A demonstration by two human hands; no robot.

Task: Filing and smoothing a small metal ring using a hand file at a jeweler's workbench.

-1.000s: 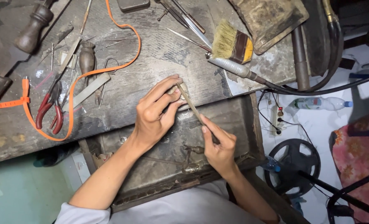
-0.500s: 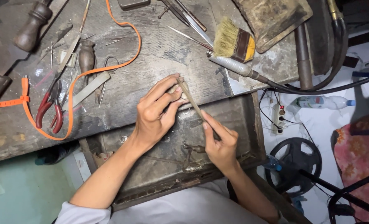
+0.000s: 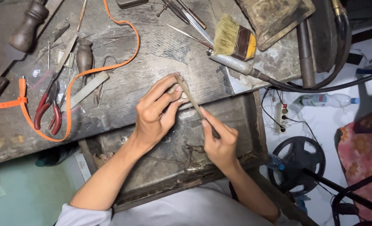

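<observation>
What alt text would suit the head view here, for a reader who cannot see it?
Seen from above, the left hand pinches a small pale piece at the edge of a worn wooden workbench while the right hand holds a thin file across it. Red-handled pliers, an orange cord and a brush lie on the bench.

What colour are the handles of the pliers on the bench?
Red; the pliers show best in the head view, lying left of the left hand.
</observation>
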